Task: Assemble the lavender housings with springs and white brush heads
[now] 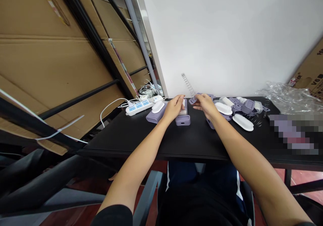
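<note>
My left hand (174, 108) is closed at the left side of a purple plastic housing (183, 121) on the black table. A pale part lies inside that housing, and my fingers hide its left side. To the right, my right hand (205, 105) pinches a small purple plastic piece (193, 100). A metal coil spring (188, 83) sticks up from that piece, leaning left against the white wall behind. Beside my left wrist, a second purple housing (152, 117) carries a white bristled brush head (158, 106).
Right of my hand lie a pile of purple parts (248, 106), white brush heads (242, 122) and loose springs (257, 122). A power strip (141, 107) with tangled cables stands at the left. Clear plastic bags (290, 96) and a cardboard box (311, 73) are at the right end.
</note>
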The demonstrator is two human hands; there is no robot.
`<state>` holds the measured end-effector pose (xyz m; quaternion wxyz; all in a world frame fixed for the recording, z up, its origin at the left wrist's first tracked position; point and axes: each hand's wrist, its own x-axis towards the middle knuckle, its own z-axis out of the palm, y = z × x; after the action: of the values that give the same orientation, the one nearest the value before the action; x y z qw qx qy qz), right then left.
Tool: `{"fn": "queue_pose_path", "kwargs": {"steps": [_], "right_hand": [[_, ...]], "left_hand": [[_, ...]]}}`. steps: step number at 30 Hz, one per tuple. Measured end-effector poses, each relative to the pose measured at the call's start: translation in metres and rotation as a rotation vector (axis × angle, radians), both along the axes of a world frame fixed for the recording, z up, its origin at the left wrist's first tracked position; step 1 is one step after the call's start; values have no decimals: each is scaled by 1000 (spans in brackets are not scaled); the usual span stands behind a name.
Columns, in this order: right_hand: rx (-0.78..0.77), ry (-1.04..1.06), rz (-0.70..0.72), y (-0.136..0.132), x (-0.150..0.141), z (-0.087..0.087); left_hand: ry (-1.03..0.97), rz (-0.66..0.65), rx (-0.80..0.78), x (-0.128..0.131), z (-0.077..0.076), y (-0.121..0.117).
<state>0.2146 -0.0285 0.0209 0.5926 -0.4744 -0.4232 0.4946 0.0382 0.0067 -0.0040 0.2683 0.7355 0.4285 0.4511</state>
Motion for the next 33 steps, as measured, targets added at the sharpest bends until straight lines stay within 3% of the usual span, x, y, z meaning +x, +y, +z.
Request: {"fn": "queue_pose_path", "kwargs": {"steps": [3, 6, 9, 12, 18, 25, 29, 33], "right_hand": [[69, 66, -129, 4, 9, 3], [117, 113, -228, 6, 17, 7], [135, 106, -296, 7, 21, 9], [91, 67, -327, 8, 26, 10], [-4, 28, -353, 10, 36, 11], [48, 175, -315, 19, 60, 14], [63, 214, -294, 20, 76, 16], [82, 235, -290, 18, 81, 15]], "left_hand": [[261, 232, 143, -4, -3, 2], [488, 309, 38, -6, -10, 9], [532, 213, -106, -10, -14, 18], [521, 100, -151, -17, -13, 24], [573, 122, -127, -24, -14, 24], [288, 59, 211, -32, -7, 28], [328, 19, 362, -40, -1, 27], [366, -3, 407, -42, 0, 25]]}}
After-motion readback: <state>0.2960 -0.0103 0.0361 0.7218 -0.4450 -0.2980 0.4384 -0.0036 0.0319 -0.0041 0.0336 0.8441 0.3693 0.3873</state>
